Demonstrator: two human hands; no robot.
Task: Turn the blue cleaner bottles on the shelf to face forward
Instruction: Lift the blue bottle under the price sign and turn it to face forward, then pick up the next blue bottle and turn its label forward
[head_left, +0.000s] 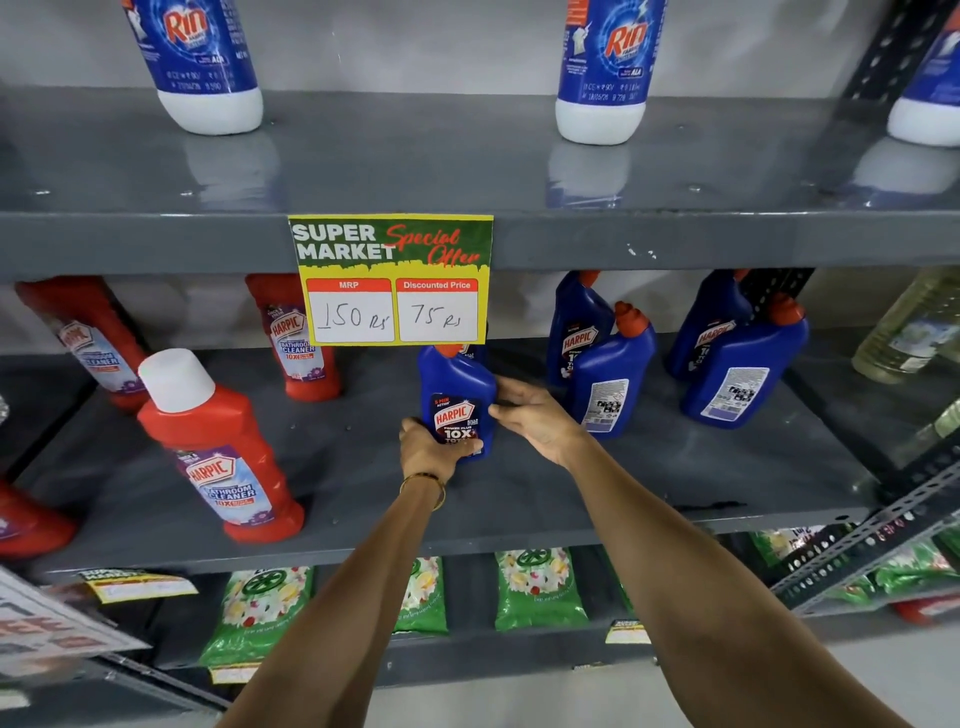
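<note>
Hands hold one blue Harpic bottle (457, 402) in the middle of the grey shelf (363, 467), just under the yellow price sign (390, 279). Only one view shows this, from the head looking down. The left hand (428, 449) wraps the bottom of the bottle, and its fingers (465, 446) are curled over the front label. The right hand (535, 415) grips the bottle's right side with its fingers pressed on the plastic. The bottle stands up straight and its front label with the brand name faces out, so this one looks done or nearly done.

More work is left. To the right, a front bottle (608, 371) shows its white back label, and another front bottle (740, 364) farther right does too. Both need a turn. Behind each one stands a blue bottle that shows some of its front label, one here (577, 332) and one here (709, 332). Red cleaner bottles (218, 447) on the left are not part of the job.
</note>
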